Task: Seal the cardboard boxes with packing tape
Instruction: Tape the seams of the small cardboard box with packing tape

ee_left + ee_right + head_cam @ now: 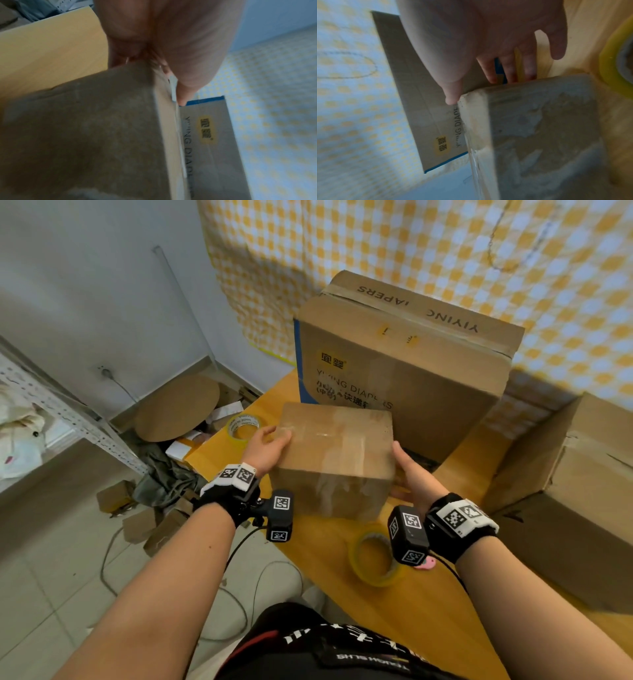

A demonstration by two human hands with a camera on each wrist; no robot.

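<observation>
A small brown cardboard box [335,453] with glossy clear tape across its top sits between my hands over the yellow table [445,611]. My left hand [267,446] grips its left side, thumb [185,83] lying along the top edge. My right hand [407,470] holds the right side, thumb [452,98] at the top corner and fingers [510,67] down behind the side wall. The wrist views show the box [85,135] [539,128] close up. One yellowish tape roll [375,559] lies on the table under my right wrist, another tape roll [245,428] beyond my left hand.
A tall diaper carton [404,364] stands right behind the small box. A big plain carton [565,491] fills the table's right side. Scrap cardboard [174,409], cloth and cables lie on the floor at left beside a metal shelf [68,412]. A checked curtain [445,241] hangs behind.
</observation>
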